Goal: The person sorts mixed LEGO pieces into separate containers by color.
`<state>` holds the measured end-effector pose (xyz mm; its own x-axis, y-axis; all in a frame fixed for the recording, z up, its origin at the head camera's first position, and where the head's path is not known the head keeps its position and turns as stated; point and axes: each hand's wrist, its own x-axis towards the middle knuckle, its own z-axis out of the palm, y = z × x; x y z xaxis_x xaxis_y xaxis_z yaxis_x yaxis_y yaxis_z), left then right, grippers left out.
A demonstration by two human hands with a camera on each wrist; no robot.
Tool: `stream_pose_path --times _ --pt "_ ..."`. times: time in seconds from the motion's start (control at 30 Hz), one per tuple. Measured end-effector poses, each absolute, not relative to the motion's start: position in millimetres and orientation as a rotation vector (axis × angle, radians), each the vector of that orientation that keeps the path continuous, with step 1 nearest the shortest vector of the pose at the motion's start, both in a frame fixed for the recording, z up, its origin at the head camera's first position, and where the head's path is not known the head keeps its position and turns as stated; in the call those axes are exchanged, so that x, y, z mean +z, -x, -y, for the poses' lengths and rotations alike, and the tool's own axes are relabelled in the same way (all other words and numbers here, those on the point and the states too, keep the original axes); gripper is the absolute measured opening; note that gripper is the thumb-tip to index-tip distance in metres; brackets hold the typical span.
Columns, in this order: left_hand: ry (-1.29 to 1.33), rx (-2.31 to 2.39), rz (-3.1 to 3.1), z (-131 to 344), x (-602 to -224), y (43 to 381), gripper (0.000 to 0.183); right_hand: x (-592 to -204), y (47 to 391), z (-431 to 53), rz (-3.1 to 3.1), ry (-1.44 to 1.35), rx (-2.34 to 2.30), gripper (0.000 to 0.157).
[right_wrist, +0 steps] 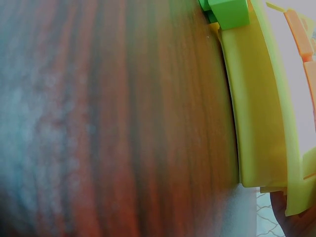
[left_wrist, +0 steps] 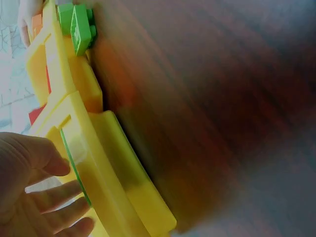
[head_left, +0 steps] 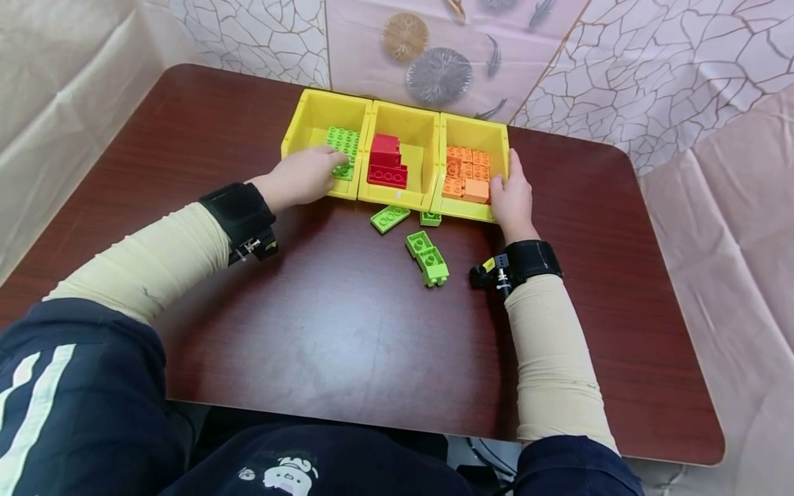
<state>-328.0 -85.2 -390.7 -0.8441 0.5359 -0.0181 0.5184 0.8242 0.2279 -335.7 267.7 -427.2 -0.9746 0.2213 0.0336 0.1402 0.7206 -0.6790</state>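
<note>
A yellow bin of three joined compartments (head_left: 406, 114) stands at the back of the table. My left hand (head_left: 304, 176) reaches over the front of the left compartment, fingertips at the green bricks (head_left: 343, 141) inside; in the left wrist view its fingers (left_wrist: 57, 200) are loosely bent and spread beside a thin green edge. At the bin's right end, my right hand (head_left: 515, 196) holds the side wall, thumb on the inner side and straight fingers along the outside. The right wrist view does not show this hand. Orange bricks (head_left: 476, 191) fill much of the right compartment.
Red bricks (head_left: 387, 176) sit in the middle compartment. In front of the bin lie a green brick (head_left: 390, 218), another small green brick (head_left: 431, 219) against the front wall, and a joined green piece (head_left: 428, 258). A patterned cloth (head_left: 428, 41) hangs behind the table.
</note>
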Motion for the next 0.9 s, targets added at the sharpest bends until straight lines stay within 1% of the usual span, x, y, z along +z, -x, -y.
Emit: stream_pose_path --times 0.13,0.33,0.4,0.43,0.63,0.9 --pt "-0.986 0.385 -3.066 79 -392 316 0.036 -427 337 -268 2.811 0.310 1.101 0.059" --pt "-1.318 0.462 -3.191 56 -401 293 0.018 -427 337 -270 2.807 0.308 1.100 0.059" --pt "-1.393 0.416 -3.152 45 -405 287 0.016 -427 337 -271 2.804 0.310 1.106 0.059" --pt "-1.421 0.377 -3.129 40 -408 285 0.018 -428 337 -271 2.801 0.311 1.111 0.059" --pt "-1.406 0.099 -3.048 14 -421 279 0.025 -430 334 -270 2.795 0.305 1.140 0.059" --pt "-1.294 0.089 -2.999 6 -426 280 0.019 -427 334 -269 2.796 0.285 1.130 0.058"
